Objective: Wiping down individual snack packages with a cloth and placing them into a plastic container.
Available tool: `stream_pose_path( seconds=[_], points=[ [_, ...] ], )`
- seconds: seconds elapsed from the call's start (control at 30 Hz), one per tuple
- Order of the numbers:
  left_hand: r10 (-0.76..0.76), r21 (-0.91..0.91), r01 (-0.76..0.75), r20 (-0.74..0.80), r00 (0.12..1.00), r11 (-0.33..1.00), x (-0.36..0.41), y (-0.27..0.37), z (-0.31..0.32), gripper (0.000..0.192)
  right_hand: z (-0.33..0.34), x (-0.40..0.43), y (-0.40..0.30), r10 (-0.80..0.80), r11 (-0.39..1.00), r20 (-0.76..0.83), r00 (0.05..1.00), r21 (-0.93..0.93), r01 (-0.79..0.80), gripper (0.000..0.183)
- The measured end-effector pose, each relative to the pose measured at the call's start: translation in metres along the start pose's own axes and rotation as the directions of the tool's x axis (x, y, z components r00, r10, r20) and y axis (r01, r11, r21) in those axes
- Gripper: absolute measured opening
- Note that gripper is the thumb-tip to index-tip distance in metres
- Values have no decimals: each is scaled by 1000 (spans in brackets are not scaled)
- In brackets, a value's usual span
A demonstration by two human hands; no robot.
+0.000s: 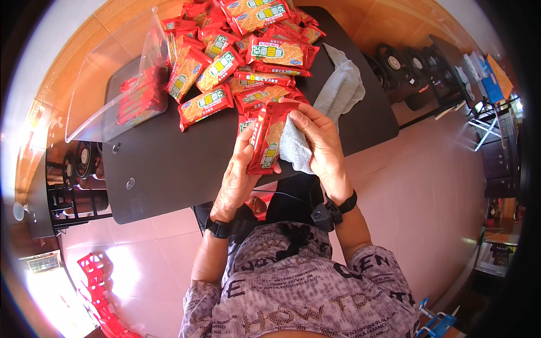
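Observation:
My left hand [241,169] grips a red snack packet [267,139] by its side, tilted above the table's near edge. A small light-grey cloth [296,148] is pinched in my right hand [323,139], whose fingers also touch the packet's upper end. Beyond my hands lies a heap of similar red packets [217,67], printed with a picture of crackers. To the left, a clear plastic bin [97,114] holds several red packets [141,97] stacked in a row.
A larger grey cloth [342,84] lies on the dark table [169,169], right of the heap. Two small clear round pieces [130,183] are on the table's left part. Black stacked items [395,63] stand beyond its right edge. A red plastic rack [95,287] is on the floor.

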State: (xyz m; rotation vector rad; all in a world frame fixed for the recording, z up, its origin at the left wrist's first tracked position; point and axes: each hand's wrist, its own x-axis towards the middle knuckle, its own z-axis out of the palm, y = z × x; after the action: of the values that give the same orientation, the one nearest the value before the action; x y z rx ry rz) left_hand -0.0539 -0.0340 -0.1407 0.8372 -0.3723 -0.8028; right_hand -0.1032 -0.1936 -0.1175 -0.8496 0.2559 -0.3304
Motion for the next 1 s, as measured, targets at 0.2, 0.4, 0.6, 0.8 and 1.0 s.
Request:
stream_pose_path(
  seconds=[0.2,0.4,0.6,0.8,1.0],
  points=[
    [-117,-1,117,43,992,993,1,5,0,59,-8,0,-3,-14,1000,41,999,14,14,18],
    [-185,22,183,148,972,983,-1,3,-12,60,3,0,0,-164,965,122,979,-184,184,17],
    [-128,29,125,111,986,992,-1,-2,-10,61,-3,1,11,-320,925,-44,946,-231,302,14],
    [-56,-45,58,41,998,997,-1,-4,-11,70,-10,-9,-17,-494,864,-75,866,-156,479,17],
    [2,-20,-3,-48,999,1000,-3,-4,-8,59,6,-38,-15,-582,596,393,712,-389,702,15]
  ],
)
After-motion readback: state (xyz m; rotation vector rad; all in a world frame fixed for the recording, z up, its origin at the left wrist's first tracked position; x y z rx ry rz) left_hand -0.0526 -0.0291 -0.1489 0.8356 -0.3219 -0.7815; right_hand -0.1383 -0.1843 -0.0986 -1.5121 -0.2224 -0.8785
